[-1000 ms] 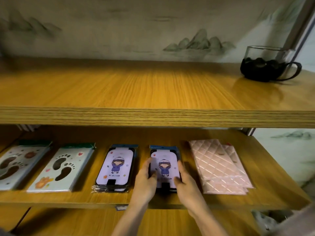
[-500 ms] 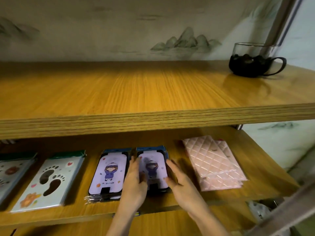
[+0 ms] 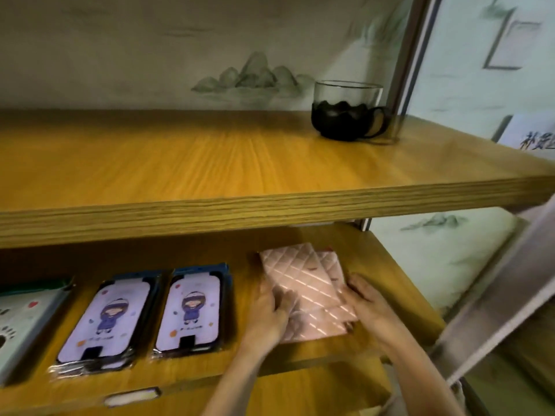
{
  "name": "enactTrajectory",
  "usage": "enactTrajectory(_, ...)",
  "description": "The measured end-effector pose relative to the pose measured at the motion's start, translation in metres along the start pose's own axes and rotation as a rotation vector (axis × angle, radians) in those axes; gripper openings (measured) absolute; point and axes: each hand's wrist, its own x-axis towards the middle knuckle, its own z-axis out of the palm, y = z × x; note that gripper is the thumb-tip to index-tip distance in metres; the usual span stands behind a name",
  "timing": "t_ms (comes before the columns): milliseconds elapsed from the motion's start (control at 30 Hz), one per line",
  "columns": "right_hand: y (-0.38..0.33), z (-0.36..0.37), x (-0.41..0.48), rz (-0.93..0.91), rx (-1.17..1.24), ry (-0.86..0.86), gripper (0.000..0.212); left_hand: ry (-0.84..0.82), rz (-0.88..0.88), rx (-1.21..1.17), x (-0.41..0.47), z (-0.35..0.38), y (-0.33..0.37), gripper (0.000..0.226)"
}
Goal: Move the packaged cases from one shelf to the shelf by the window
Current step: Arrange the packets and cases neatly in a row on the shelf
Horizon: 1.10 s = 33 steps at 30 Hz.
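head view, lower left of the frame: a pale footprint-print package (image 3: 21,319) lies at the edge of the lower shelf (image 3: 399,289), then two purple cartoon cases (image 3: 105,322) and (image 3: 189,313) in clear wrap sit side by side, close together, untouched. right of them, in the lower centre, the left hand (image 3: 267,313) lies with its fingers over the left edge of the stack of pink quilted cases (image 3: 303,292), and the right hand (image 3: 369,304) presses against the stack's right edge. both hands are grasping the pink stack between them, though motion blur makes it hard to tell whether it is lifted or flat on the wood. the stack is fanned, one case poking out at the upper right, so squeezing the edges square before lifting should keep the slick wrap from sliding. the upper shelf (image 3: 270,205) overhangs, so drawing the stack out low and level toward the front edge looks wise. in the upper right, a glass cup (image 3: 345,115) stands well clear.
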Motion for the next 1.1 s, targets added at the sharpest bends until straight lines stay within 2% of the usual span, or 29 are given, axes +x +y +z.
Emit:
enactTrajectory(100,-0.002,-0.001,0.008,-0.027,0.042,-0.144,0.038,0.126,0.001,0.013,0.009,0.016,0.000,0.045)
enactTrajectory(233,0.000,0.002,0.011,-0.111,-0.092,-0.221,0.060,0.168,0.043,0.010,0.007,0.028,0.004,0.043)
enactTrajectory(333,0.005,0.001,0.005,-0.152,-0.155,-0.229,0.066,0.197,0.055,-0.056,-0.003,0.033,0.005,0.052)
enactTrajectory(467,0.015,-0.001,-0.003,-0.137,-0.221,-0.275,0.070,0.154,0.030,-0.169,-0.018,0.032,-0.001,0.059)
enactTrajectory(567,0.019,-0.001,-0.007,-0.118,-0.167,-0.299,0.071,0.142,-0.010,-0.227,-0.025,0.028,-0.008,0.067)
enactTrajectory(700,0.012,-0.001,-0.005,-0.075,0.048,-0.247,0.067,0.133,-0.043,-0.370,-0.026,0.021,-0.013,0.076)
enactTrajectory(900,0.012,0.000,0.001,-0.112,0.119,-0.274,0.065,0.110,0.012,-0.365,-0.016,0.032,-0.002,0.062)
enactTrajectory(1100,0.014,-0.035,0.008,-0.033,0.230,-0.158,0.060,0.040,0.074,-0.320,-0.003,0.072,0.021,0.052)
